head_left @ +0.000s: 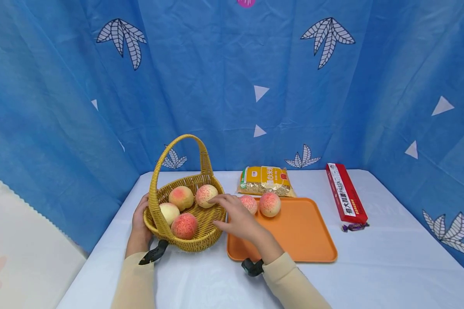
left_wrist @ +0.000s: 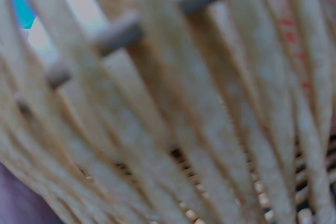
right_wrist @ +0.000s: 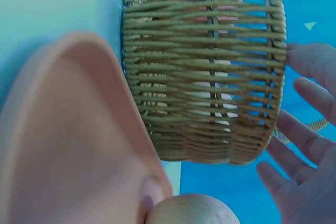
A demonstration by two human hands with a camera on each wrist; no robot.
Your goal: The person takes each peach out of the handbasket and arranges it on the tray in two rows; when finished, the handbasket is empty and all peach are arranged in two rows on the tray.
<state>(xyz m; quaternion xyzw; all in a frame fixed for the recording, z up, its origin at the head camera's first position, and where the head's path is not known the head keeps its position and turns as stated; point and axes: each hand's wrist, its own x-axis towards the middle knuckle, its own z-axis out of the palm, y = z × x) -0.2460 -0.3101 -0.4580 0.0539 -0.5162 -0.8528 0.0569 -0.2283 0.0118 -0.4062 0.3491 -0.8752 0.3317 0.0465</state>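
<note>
The golden wicker basket (head_left: 199,245) with a tall handle stands on the table, several peaches inside it. My left hand (head_left: 140,221) rests against its left outer side; most of the fingers are hidden, and the left wrist view is filled by blurred weave (left_wrist: 173,103). Over the right rim hovers my right hand (head_left: 237,216), fingers spread and nothing held. Its fingertips are close to a pale, red-speckled peach (head_left: 206,196) in the basket. In the right wrist view the same hand (right_wrist: 310,166) has separated fingers beside the rim.
An orange tray (head_left: 294,231) lies right of the basket, bearing two peaches, one speckled (head_left: 270,204) and one partly hidden (head_left: 249,204). Behind it is a yellow pasta bag (head_left: 266,180). Farther right lie a red pasta box (head_left: 346,193) and a purple-wrapped candy (head_left: 355,227).
</note>
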